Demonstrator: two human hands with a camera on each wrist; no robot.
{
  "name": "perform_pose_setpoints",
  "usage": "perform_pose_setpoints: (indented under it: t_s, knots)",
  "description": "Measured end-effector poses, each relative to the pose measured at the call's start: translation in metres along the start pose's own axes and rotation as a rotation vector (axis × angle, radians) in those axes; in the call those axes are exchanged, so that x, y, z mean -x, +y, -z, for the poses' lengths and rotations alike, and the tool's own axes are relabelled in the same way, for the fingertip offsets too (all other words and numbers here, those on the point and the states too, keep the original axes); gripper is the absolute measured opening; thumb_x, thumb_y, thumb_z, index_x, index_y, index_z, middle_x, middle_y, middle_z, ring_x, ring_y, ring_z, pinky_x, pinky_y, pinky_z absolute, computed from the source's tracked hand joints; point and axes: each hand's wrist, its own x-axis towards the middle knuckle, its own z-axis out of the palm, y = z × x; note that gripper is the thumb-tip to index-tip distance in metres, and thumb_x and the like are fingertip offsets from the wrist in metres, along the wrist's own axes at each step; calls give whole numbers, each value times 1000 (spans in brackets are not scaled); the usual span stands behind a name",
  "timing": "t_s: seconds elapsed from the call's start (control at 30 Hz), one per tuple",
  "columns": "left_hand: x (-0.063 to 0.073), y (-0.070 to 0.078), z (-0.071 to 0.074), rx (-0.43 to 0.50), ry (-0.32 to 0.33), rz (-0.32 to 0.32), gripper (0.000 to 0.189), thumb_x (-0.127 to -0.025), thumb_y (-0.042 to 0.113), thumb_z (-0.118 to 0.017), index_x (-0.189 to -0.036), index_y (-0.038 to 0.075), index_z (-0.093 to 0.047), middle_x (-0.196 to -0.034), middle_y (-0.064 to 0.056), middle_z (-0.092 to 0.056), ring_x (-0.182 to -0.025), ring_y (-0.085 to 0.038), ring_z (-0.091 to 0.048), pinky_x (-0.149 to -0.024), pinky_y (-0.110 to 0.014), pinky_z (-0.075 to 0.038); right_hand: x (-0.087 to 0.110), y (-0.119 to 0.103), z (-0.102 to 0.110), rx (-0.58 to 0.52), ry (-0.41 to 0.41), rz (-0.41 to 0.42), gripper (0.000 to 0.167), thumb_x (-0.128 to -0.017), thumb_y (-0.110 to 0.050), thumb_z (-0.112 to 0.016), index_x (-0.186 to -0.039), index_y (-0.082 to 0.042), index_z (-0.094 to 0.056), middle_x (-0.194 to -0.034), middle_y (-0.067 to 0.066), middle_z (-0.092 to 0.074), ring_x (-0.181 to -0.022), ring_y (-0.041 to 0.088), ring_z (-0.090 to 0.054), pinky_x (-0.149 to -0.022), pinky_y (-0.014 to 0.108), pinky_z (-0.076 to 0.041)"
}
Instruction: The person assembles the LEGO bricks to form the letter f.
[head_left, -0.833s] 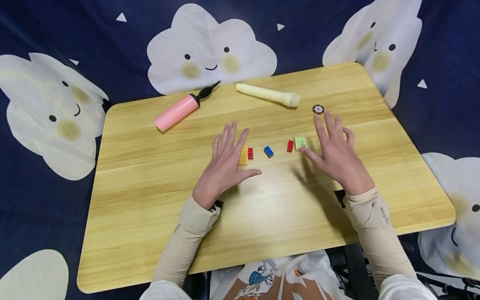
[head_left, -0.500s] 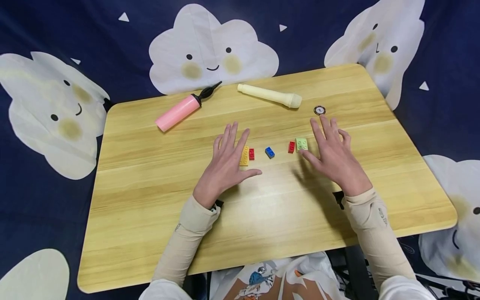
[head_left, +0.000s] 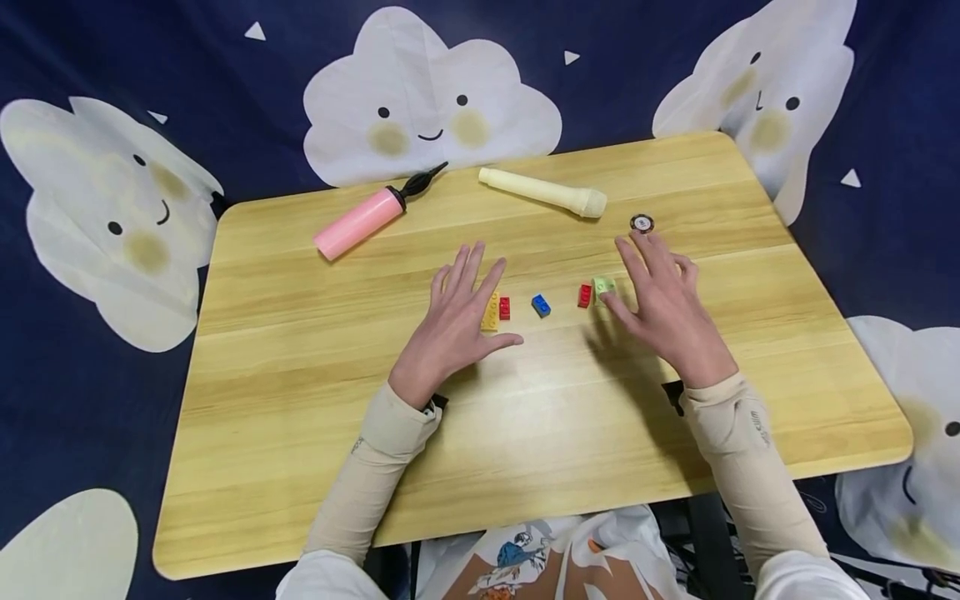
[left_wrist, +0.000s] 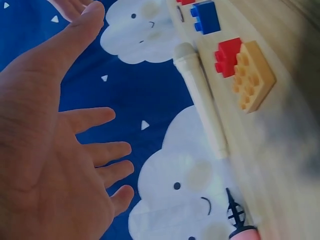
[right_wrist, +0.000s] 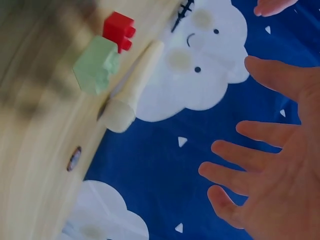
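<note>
My left hand (head_left: pixel 453 325) hovers over the table with fingers spread and nothing in it. It partly covers a yellow toy brick (head_left: pixel 491 312) in the head view; a small red brick (head_left: pixel 505 308) sits right beside that one. In the left wrist view the yellow brick (left_wrist: pixel 253 77) shows its studs. Held out to the right, my right hand (head_left: pixel 667 308) is likewise spread and holds nothing. Its thumb overlaps a light green brick (head_left: pixel 602 287), with another red brick (head_left: pixel 584 296) just left of it. A blue brick (head_left: pixel 541 306) lies between the two groups.
Toward the back of the wooden table (head_left: pixel 300 433) lie a pink hand pump (head_left: pixel 360 223) with a black nozzle and a cream toy microphone (head_left: pixel 543 192). A round black-and-white chip (head_left: pixel 642 223) lies just beyond my right fingertips. A dark blue cloud-patterned cloth (head_left: pixel 270 83) hangs behind.
My right hand has shifted slightly left, its thumb now covering more of the green brick. My left hand stays nearly in place. The head view has moved a little; the bricks lie as before.
</note>
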Motion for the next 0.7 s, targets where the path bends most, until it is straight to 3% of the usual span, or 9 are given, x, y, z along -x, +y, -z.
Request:
perform_pose_setpoints:
  t_s: [0.37,0.7]
  knots:
    - [-29,-20,-24,-9,-89,-9,92,-87,56,-72,-157,11,-31,-166,-16,-12,-152,-33,-9,-117,-54,-14,-14,9,-32,-5,-125,75,62,-84,-16,-81,-135,5,-55,-144,27,-47,-137,47,-36,-102,62,-26]
    - [-41,-29,-47,-39,-147,14,69,-88,46,-74,-142,8,-54,-160,-15,-30,-148,-30,-22,-117,-51,-14,-23,23,-59,-14,-251,9,63,-82,-21,-83,-132,6,-57,-143,29,-47,-137,50,-35,-104,64,-25]
